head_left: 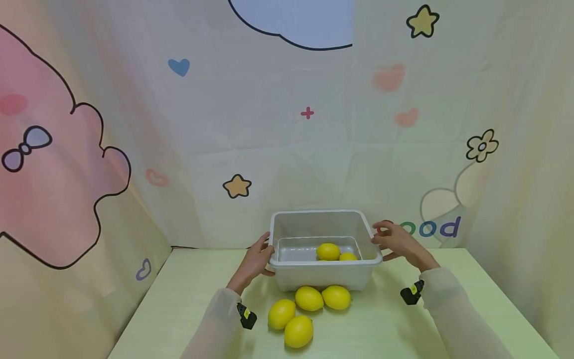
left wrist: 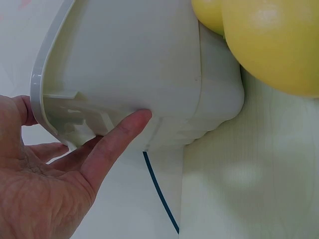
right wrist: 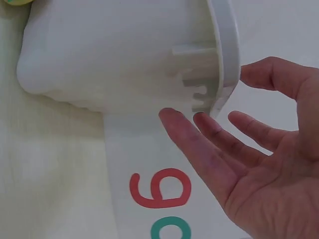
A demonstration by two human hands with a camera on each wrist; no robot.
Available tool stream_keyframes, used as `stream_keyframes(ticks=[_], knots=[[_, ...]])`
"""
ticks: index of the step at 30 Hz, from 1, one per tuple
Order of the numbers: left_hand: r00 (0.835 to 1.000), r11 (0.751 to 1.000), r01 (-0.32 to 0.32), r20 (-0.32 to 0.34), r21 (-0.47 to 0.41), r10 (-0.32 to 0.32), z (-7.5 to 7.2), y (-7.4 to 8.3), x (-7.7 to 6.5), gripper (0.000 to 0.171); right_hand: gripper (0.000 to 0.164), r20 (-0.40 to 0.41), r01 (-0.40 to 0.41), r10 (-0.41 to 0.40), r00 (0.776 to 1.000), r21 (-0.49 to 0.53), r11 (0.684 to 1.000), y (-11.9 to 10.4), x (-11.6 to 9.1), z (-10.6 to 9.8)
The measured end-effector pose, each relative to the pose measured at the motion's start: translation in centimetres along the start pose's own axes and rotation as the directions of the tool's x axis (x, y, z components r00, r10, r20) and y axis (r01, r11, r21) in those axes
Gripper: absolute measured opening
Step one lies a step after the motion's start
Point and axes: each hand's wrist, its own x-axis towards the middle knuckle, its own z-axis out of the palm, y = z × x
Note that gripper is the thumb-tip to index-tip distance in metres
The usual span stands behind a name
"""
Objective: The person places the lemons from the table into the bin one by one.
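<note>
A white plastic bin stands at the back of the table with two yellow lemons visible inside. My left hand grips the bin's left rim, thumb at the lip and fingers beneath it; in the left wrist view its little finger lies along the wall. At the right rim is my right hand, its fingers spread. In the right wrist view its thumb meets the outer lip, while the other fingers stay loosely extended below the rim. Several lemons lie on the table before the bin.
The pale green table meets a printed cloth backdrop just behind the bin. Cloth also hangs at the left and right sides. Two of the loose lemons lie close against the bin's front.
</note>
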Motion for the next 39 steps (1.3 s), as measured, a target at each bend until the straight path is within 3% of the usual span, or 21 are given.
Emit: stream_keyframes(ticks=[8,25,31,39], knots=[[1.000,1.000,0.013,0.000,-0.009,-0.013,0.1,0.2,-0.3,0.059,0.059,0.045,-0.017,0.012,0.999,0.130,0.991,1.2,0.1,0.5],[0.999,0.999,0.022,-0.032,0.024,-0.021,0.2,-0.1,0.0,0.059,0.059,0.002,-0.017,0.017,1.000,0.154,0.988,1.6,0.2,1.2],[0.992,0.991,-0.036,-0.113,0.130,0.051,0.5,0.4,-0.4,0.056,0.059,-0.003,0.004,-0.004,1.000,0.134,0.991,1.6,0.2,1.0],[0.972,0.955,-0.110,-0.173,0.274,0.161,0.4,0.7,-1.5,0.051,0.060,0.006,-0.005,0.004,1.000,0.161,0.987,2.0,0.4,1.1]])
